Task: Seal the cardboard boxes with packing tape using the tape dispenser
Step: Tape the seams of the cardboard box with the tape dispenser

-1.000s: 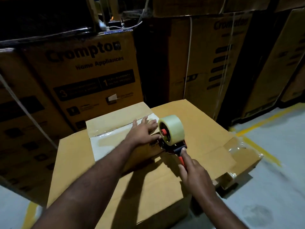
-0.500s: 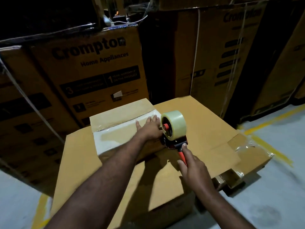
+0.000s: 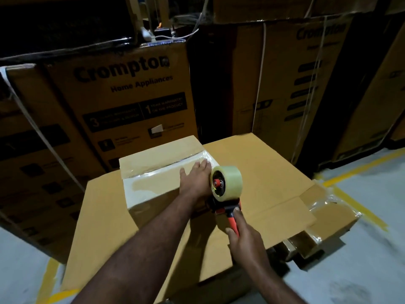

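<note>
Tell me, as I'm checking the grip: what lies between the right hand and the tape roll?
Head view: the dispenser's black frame and the bare top of its orange handle, between tape roll and right hand.

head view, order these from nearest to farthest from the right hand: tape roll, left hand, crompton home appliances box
1. Tape roll: just ahead of the right hand, on the dispenser whose handle that hand grips.
2. Left hand: left of the roll, lying flat on the small box.
3. Crompton box: standing at the back left, well beyond both.
</note>
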Demonstrator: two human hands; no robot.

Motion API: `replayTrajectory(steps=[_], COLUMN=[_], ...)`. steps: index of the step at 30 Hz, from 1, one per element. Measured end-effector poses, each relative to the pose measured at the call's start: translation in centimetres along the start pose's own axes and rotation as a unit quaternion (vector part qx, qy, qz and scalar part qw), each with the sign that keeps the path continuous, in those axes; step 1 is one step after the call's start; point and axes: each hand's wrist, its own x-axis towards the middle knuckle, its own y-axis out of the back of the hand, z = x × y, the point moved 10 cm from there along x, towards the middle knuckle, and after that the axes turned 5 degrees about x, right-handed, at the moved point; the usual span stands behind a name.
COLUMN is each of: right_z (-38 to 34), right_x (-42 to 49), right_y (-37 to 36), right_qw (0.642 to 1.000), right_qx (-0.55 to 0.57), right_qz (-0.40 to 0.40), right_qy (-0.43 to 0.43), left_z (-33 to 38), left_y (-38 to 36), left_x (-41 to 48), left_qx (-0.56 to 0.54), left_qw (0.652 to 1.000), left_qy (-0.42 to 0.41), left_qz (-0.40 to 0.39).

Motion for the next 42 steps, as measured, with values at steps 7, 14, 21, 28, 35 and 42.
replayTrajectory(steps=[7,14,21,28,35,42], right_z=[2.0,4.3,4.0,1.8,1.7,3.8], right_x=[0.5,2.8,5.4,13.1,18.9,20.7], right_y=[2.6,6.0,4.4,1.6,-0.9,-2.6], right_qw=[0.983,0.888,0.904,0.937,0.945,0.974], right_qx=[0.16,0.415,0.392,0.324,0.302,0.176], right_qz=[0.047,0.048,0.025,0.035,0.022,-0.034], right_qy=[-0.083,-0.191,-0.172,-0.129,-0.126,-0.136], left_z=[-1.2,-2.3,-7.4,-7.2,-7.3,-6.7], left_y=[0.8,1.0,1.3,1.1,1.2,1.6], left_x=[0.3,-0.5,-2.5,-1.9,-2.1,-1.8], left_qx=[-0.014,0.021,0.029,0.02,-0.012,-0.04], left_qw=[0.999,0.998,0.989,0.993,0.997,0.992], left_qy=[-0.015,-0.014,-0.008,-0.012,-0.051,0.039], left_qz=[-0.025,0.064,0.143,0.115,0.058,0.113])
